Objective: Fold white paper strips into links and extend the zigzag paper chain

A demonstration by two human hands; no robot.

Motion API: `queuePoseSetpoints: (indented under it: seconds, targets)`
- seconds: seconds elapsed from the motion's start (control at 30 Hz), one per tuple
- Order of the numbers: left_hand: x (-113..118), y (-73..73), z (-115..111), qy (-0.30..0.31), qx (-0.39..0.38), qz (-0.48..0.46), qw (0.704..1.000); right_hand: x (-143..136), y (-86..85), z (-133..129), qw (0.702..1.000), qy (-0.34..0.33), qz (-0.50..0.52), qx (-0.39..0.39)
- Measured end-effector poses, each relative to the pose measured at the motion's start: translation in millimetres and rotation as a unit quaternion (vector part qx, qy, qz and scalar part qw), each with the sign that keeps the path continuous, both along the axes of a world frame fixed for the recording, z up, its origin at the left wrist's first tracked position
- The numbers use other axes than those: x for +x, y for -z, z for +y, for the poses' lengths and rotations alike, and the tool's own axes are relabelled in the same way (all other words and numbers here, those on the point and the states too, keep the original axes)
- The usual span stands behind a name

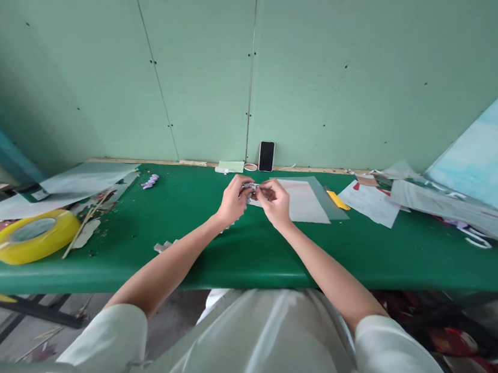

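Observation:
My left hand (pixel 233 200) and my right hand (pixel 276 203) meet over the middle of the green table. Fingertips of both are pinched on a small grey-white folded piece (pixel 253 187), mostly hidden by the fingers; its exact kind does not show. Beneath my left forearm, pale jagged-edged bits (pixel 164 246) peek out on the table, and the arm covers the rest of them. A white sheet of paper (pixel 304 202) lies beside my right hand, partly on a translucent sheet. Off to the left rests a small purple folded piece (pixel 150 181).
A yellow roll of tape (pixel 34 236) lies at the left, near thin sticks and sheets (pixel 90 182). A phone (pixel 266 156) leans against the wall. To the right are a yellow-handled cutter (pixel 337 200), printed papers (pixel 371 203) and white hook-shaped pieces (pixel 474 237).

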State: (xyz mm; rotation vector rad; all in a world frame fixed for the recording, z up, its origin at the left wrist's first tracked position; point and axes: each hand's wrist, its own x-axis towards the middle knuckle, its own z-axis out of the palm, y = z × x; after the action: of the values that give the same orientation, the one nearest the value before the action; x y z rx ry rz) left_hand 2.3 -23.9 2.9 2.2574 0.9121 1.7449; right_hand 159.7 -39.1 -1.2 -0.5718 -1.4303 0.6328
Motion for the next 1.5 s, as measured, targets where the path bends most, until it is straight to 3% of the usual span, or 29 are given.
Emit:
queuePoseSetpoints:
  seconds: [0.2, 0.47, 0.67, 0.9, 1.2, 1.37, 1.5]
  targets:
    - [0, 2.0, 0, -0.004, 0.001, 0.011, 1.0, 1, -4.2, -1, 1.0, -0.008, -0.007, -0.011]
    - [1, 10.9, 4, 0.002, -0.06, -0.034, 0.998, 3, -0.8, 4, 0.999, -0.002, -0.028, -0.047]
    - [3, 9.4, 1, -0.014, -0.092, -0.049, 0.994, 3, 1.6, 4, 0.998, -0.006, -0.032, -0.061]
    - [4, 8.4, 1, -0.008, -0.091, -0.056, 0.994, -3, -1.1, 0, 0.996, -0.047, 0.014, -0.08]
    - [4, 4.8, 0, 0.031, -0.061, -0.071, 0.995, -2, 2.0, 2, 0.995, -0.03, 0.021, -0.088]
    - [4, 4.7, 1, 0.014, -0.077, -0.076, 0.994, -3, 1.5, 0, 0.995, -0.025, 0.016, -0.091]
    - [3, 1.7, -2, -0.014, -0.027, -0.037, 0.999, -5, 0.5, -3, 0.996, -0.013, 0.027, -0.088]
